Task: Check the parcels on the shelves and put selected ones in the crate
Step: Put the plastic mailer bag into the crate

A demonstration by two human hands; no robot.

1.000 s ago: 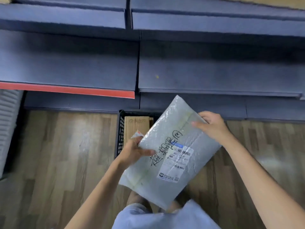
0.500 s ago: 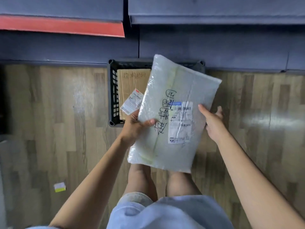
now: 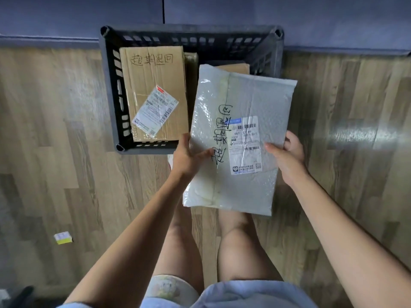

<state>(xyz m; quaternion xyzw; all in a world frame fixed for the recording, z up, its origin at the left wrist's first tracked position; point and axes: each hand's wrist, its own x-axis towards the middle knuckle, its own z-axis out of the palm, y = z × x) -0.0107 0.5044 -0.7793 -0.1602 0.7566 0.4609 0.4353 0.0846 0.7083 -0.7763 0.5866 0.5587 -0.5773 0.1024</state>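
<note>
A white plastic mailer parcel [image 3: 249,103] with black handwriting and a shipping label hangs over the near right part of a black slatted crate [image 3: 111,85] standing on the floor. My left hand [image 3: 189,156] grips its left edge, thumb on top. At the right edge my right hand [image 3: 287,158] holds it with the thumb over the label side. Inside the crate lies a cardboard box [image 3: 153,74] with handwriting and a label, filling the left half. A second brown parcel [image 3: 233,68] peeks out behind the mailer.
The crate stands against the blue base of the shelving [image 3: 66,23] at the top. Wood-look flooring [image 3: 55,152] spreads around it. A small yellow and white scrap [image 3: 63,237] lies on the floor at the left. My legs are below the mailer.
The view has tilted down from the shelves to the crate. The mailer has turned upright and come lower, over the crate's right side. My right hand has shifted from its top edge to its right edge.
</note>
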